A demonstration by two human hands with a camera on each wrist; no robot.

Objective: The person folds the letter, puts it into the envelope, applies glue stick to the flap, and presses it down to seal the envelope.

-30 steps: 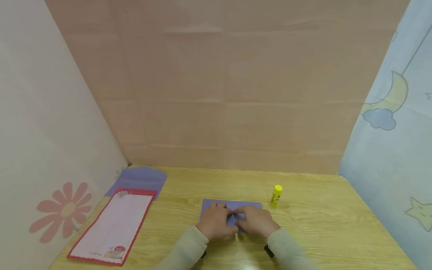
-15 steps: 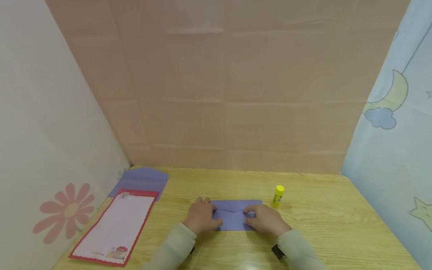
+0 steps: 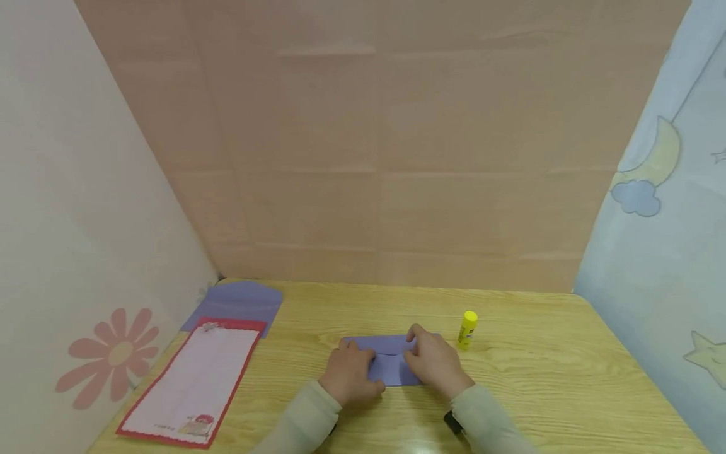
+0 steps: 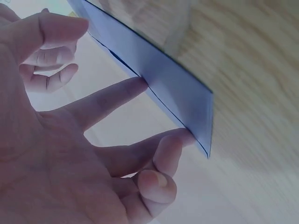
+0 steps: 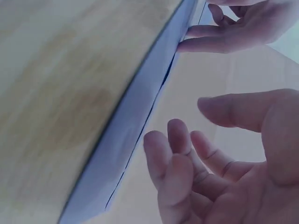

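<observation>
A purple paper envelope (image 3: 394, 373) lies flat on the table with its flap folded down. My left hand (image 3: 348, 373) rests on its left part. Two fairly straight fingers (image 4: 112, 100) touch the flap's edge in the left wrist view, while the thumb stays off the paper. Over the envelope's right part is my right hand (image 3: 438, 364), its fingers loosely bent. The right wrist view shows these fingers (image 5: 177, 140) holding nothing and apparently just above the paper (image 5: 124, 135). A dark slit runs along part of the flap's edge.
A yellow glue stick (image 3: 467, 330) stands upright behind and right of the envelope. To the left lie a red-bordered white letter sheet (image 3: 190, 381) and, partly under it, another purple envelope (image 3: 244, 299) with its flap up. Paper-covered walls (image 3: 363, 157) bound the wooden table (image 3: 556, 372).
Both hands first spread apart from the flap's middle to either side. The left has since shifted slightly right, and the right has lifted its fingers near the envelope's top right.
</observation>
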